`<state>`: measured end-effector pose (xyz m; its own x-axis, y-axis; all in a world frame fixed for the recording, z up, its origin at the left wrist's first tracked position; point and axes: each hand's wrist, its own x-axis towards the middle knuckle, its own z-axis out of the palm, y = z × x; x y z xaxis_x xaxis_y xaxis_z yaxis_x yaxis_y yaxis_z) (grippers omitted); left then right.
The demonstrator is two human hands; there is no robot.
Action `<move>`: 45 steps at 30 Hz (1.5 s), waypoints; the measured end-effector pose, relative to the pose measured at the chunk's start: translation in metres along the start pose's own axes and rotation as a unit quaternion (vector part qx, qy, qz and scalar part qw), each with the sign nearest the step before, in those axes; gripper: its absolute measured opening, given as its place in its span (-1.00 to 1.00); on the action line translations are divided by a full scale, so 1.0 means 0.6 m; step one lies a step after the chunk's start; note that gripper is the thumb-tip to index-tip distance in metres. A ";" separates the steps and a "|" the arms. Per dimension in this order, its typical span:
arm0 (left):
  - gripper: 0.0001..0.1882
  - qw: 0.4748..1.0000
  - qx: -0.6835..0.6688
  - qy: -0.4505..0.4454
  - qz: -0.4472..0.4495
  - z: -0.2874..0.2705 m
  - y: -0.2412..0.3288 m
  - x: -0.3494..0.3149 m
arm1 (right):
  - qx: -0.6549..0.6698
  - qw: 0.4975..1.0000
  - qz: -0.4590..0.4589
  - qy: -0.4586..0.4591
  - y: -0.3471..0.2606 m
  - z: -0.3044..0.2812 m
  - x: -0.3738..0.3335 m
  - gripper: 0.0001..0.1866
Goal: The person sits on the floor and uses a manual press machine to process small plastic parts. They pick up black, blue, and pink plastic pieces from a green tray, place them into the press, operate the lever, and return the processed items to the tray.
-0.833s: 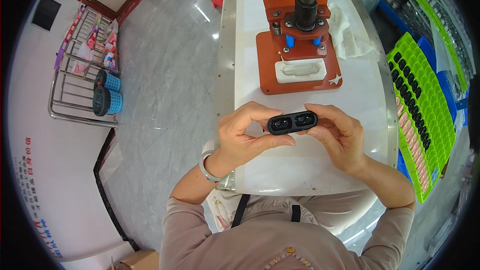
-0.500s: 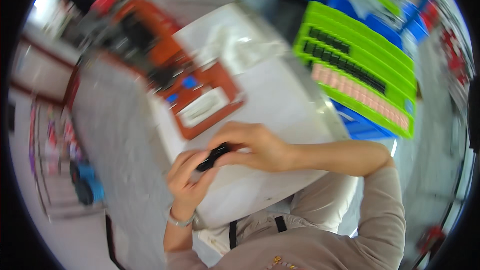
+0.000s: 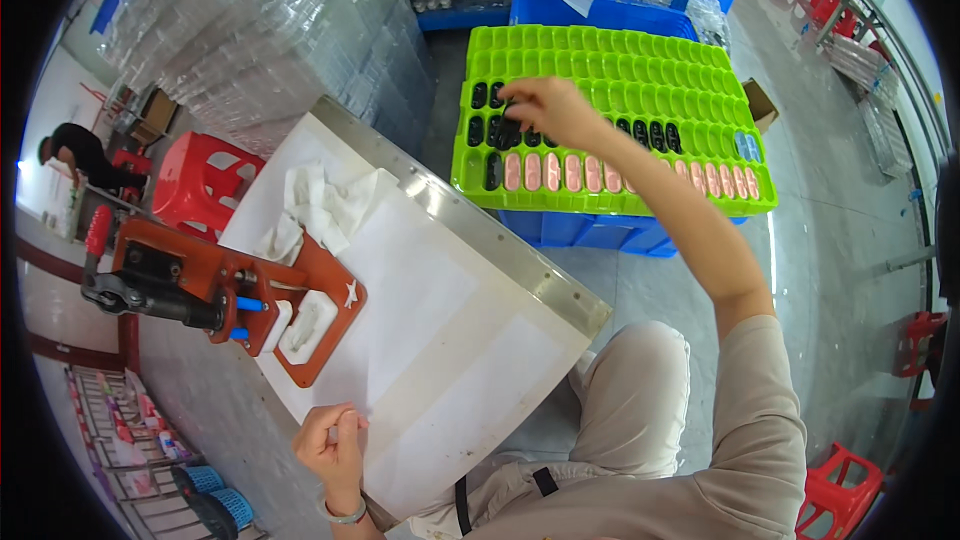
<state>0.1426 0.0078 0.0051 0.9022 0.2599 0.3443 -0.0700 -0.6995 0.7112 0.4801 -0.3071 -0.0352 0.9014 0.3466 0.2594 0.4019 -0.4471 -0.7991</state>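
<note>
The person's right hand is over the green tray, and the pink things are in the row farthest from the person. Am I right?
Not quite: the pink things are in the row nearest the person, as the head view shows. The right hand is indeed over the green tray.

Blurred black case (image 3: 509,131) over the green tray (image 3: 640,70), left side

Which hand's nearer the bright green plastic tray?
Right: right hand over the tray, toward its left end; left hand well away, at the edge of the white tabletop.
</note>
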 end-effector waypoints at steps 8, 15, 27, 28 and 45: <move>-0.98 0.998 0.056 -0.005 0.027 0.003 -0.011 0.010 | -0.099 0.987 -0.072 -0.103 0.102 0.156 0.083 -0.82; -0.95 0.996 0.082 0.020 -0.012 0.004 -0.003 0.007 | -0.170 0.979 0.022 -0.110 0.079 0.178 0.070 -0.81; -0.81 0.982 0.164 -0.079 -0.054 -0.014 0.010 -0.001 | -0.321 0.835 -0.370 -0.251 0.129 0.139 0.056 -0.87; -0.66 0.950 0.228 -0.151 -0.152 -0.027 0.048 -0.006 | -0.316 0.841 -0.344 -0.274 0.131 0.157 0.059 -0.88; -0.96 0.989 0.124 0.035 0.073 -0.001 -0.004 -0.012 | -0.179 0.890 -0.399 -0.128 -0.027 0.047 0.046 -0.81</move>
<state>0.1361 0.0081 0.0013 0.8583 0.1837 0.4792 -0.0829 -0.8719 0.4826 0.4939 -0.2671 -0.0305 0.2589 0.8274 0.4984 0.9645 -0.1936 -0.1796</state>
